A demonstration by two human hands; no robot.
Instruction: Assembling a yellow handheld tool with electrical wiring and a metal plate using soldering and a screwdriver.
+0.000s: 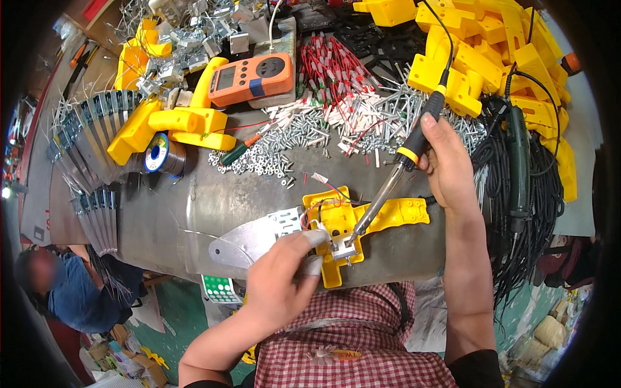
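The grey workbench (226,191) carries a yellow housing (401,212), a solder spool (171,161), loose screws (310,124) and nuts (244,167).

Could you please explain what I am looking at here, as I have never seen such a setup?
There is no machine: a person works with their own two hands, seen from a wide fisheye camera on their head, so edges look bent. The right hand grips a soldering iron, its tip at a white part in an open yellow housing. The left hand is beside that part; whether it pinches anything is hard to tell. On the grey table are an orange meter, a wire spool, scattered screws and piled yellow pieces.
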